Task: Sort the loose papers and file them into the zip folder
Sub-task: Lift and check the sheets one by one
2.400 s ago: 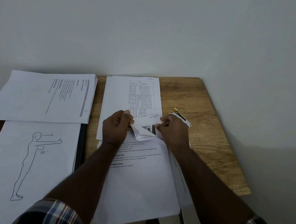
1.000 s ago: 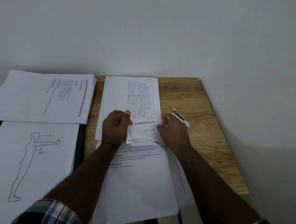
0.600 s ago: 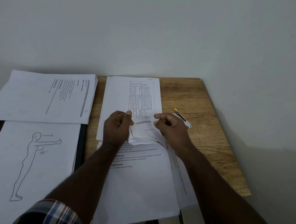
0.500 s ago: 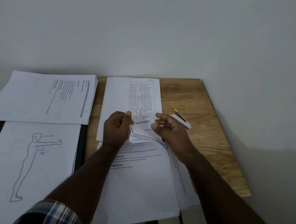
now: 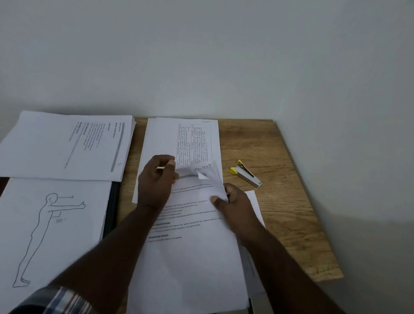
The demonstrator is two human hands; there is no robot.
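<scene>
A stack of printed sheets [image 5: 189, 261] lies in front of me on the wooden table [image 5: 283, 211]. My left hand [image 5: 156, 181] pinches the stack's top left corner, where the pages fold back. My right hand [image 5: 232, 204] grips the curled right edge of the lifted pages. Beyond them lies a sheet with a printed table [image 5: 194, 141]. To the left, a page with a standing figure drawing [image 5: 44, 231] covers a dark folder [image 5: 111, 214], of which only the right edge shows. A further paper pile [image 5: 62, 146] sits behind it.
A small stapler with yellow ends [image 5: 246, 175] lies on the table right of the papers. A pale wall runs close behind and to the right. The table's right edge [image 5: 319, 213] drops off near my right arm.
My right hand has slid down from the top corner to the right edge of the lifted pages, which now curl up more. The stapler is uncovered. My left hand stays put.
</scene>
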